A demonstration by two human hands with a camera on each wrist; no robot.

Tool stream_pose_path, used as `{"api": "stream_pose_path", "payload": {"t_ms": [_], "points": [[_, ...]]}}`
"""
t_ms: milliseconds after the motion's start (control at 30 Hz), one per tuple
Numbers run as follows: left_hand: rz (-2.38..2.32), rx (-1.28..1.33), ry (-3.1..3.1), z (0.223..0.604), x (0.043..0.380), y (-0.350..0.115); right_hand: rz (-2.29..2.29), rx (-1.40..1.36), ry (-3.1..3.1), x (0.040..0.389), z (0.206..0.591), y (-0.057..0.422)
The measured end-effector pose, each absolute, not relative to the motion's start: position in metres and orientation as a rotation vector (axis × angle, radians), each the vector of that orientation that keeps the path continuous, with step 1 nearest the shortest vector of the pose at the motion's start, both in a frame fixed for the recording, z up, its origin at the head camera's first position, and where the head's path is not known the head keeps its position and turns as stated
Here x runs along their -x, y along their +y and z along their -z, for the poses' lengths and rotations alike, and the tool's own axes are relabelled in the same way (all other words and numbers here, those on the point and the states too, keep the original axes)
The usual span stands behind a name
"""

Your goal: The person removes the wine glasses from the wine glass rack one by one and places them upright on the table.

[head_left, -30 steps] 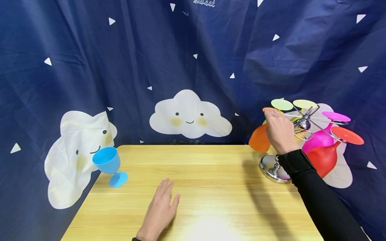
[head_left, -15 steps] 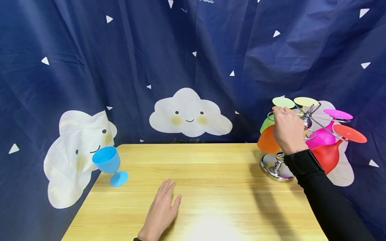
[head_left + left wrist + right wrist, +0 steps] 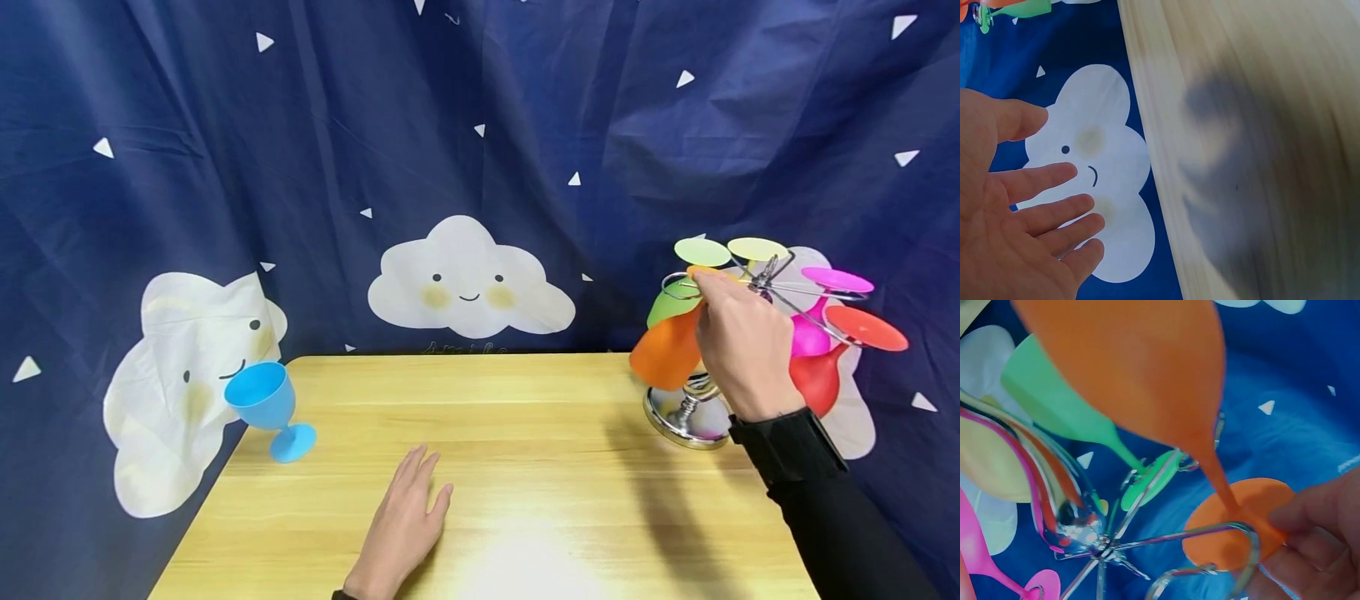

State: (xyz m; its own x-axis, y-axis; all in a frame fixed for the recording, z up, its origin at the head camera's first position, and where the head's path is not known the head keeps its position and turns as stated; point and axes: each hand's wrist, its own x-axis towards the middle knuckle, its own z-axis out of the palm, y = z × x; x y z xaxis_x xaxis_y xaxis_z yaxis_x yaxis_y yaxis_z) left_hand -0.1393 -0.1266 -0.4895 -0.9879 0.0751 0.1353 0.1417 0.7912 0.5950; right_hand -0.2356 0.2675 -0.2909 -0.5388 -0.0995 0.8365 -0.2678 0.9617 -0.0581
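One navy curtain (image 3: 525, 142) printed with white clouds fills the background, and a pale wooden table (image 3: 487, 417) spreads in front of it. At the table's right side stands a chrome rack (image 3: 686, 423); a green glass (image 3: 666, 305), a yellow glass (image 3: 757, 248), a pink glass (image 3: 812, 335) and a red glass (image 3: 819, 381) hang upside down around it. A black sleeve (image 3: 847, 525) reaches in from the lower right, slanting up and leftward. At its end the right hand (image 3: 744, 346) is over the rack's near side, its back to the head camera. The left hand (image 3: 397, 525) is low and central over the table, palm turned inward, fingers straight, thumb apart, holding nothing.

Compared with half a second ago, the right hand has shifted rightward and nearer the person, hiding more of the red and pink glasses; more of the orange glass (image 3: 663, 354) shows. The left hand and the blue glass (image 3: 264, 398), standing at the table's left, look unchanged.

The orange glass is bowl-down and tilted, its bowl below and left of the right hand. In the right wrist view, thumb and fingers pinch the edge of its foot (image 3: 1210, 532). A wire hook (image 3: 1185, 535) crosses that foot; whether it bears the glass, I cannot tell.
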Motion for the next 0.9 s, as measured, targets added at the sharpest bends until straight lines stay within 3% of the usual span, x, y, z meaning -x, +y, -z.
{"api": "stream_pose_path", "payload": {"t_ms": [433,900], "points": [[1.05,0.151,-2.879,0.486,0.138,-0.122,-0.493,-0.295,-2.102,0.204,0.302,0.253],[1.218,0.189,-2.766,0.481,0.141,-0.107,-1.61,-0.072,-2.405,0.197,0.391,0.216]]}}
